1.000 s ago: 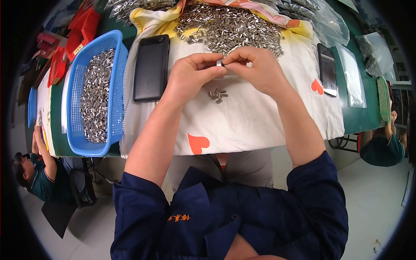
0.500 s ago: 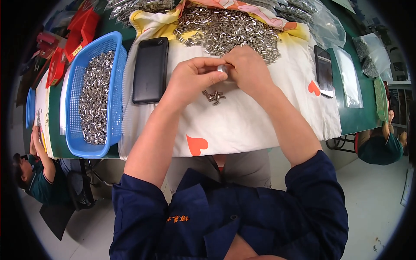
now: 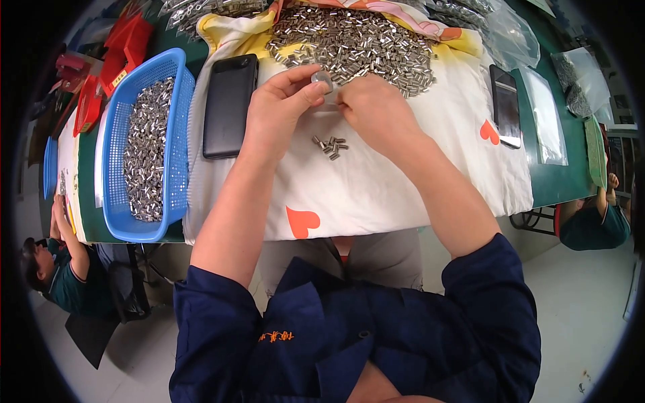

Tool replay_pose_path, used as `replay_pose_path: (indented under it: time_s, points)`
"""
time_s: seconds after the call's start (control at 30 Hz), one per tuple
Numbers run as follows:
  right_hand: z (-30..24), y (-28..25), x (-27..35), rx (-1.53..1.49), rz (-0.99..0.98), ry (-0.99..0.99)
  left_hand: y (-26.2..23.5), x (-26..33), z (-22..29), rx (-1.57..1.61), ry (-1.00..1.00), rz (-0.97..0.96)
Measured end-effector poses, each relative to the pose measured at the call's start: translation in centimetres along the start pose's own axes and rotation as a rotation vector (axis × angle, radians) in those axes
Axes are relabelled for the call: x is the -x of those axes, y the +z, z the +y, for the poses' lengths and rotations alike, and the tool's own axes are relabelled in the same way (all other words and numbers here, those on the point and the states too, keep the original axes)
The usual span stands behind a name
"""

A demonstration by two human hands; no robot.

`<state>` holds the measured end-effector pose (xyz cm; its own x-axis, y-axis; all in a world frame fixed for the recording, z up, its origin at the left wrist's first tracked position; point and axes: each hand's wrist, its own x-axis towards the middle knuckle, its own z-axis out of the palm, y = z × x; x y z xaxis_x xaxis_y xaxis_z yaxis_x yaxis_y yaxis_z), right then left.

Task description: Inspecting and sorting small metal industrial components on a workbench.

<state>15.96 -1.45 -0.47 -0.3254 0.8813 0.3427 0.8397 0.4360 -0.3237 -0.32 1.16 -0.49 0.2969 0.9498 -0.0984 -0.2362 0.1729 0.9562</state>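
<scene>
My left hand (image 3: 279, 101) pinches a small round silvery piece (image 3: 322, 80) between thumb and fingers, above the white cloth. To its right, my right hand (image 3: 376, 107) is closed with its fingers curled toward the round piece; what they grip is hidden. A large heap of short shiny metal cylinders (image 3: 356, 43) lies just beyond both hands. Below them on the cloth rests a small separate cluster of the same cylinders (image 3: 330, 146).
A blue plastic basket (image 3: 176, 144) full of metal cylinders stands at the left, beside a black power bank (image 3: 230, 107). At the right lie a phone (image 3: 505, 107) and clear plastic bags (image 3: 544, 121). Red bins (image 3: 126, 47) stand far left. Two other people sit at either side.
My left hand has moved left and slightly up with the round piece. My right hand has shifted slightly left, and a gap has opened between the hands. The small cluster stays put.
</scene>
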Motion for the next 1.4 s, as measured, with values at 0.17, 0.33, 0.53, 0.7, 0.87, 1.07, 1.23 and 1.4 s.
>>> replay_pose_path:
  time_s: [0.17, 0.33, 0.53, 0.7, 0.87, 1.07, 1.23, 1.4]
  points:
    - [-0.5, -2.6, -0.3, -0.347, -0.024, 0.282, 0.1, 0.3, 0.1, 0.033, -0.035, -0.019]
    - [0.0, -2.9, -0.7, -0.937, -0.038, 0.427, 0.5, 0.5, 0.2, 0.05, -0.099, -0.084]
    - [0.2, -2.2, -0.5, -0.949, 0.009, 0.334, 0.6, 0.5, 0.1, 0.095, -0.096, -0.093]
    - [-0.8, -2.5, -0.3, -0.572, 0.11, 0.183, 0.4, 0.5, 0.0, 0.064, -0.082, -0.094]
    - [-0.7, -2.6, -0.4, -0.541, 0.133, 0.146, 0.3, 0.4, 0.0, 0.033, -0.078, -0.091]
    - [0.2, -3.5, -0.6, -0.768, -0.126, 0.328, 0.5, 0.6, -0.1, 0.022, -0.101, -0.13]
    - [2.3, -3.3, -0.8, -0.657, 0.053, 0.357, 0.7, 0.6, -0.1, -0.051, -0.103, -0.155]
    - [2.4, -2.0, -0.5, -0.114, 0.021, 0.201, 0.8, 0.6, -0.1, -0.034, -0.104, -0.14]
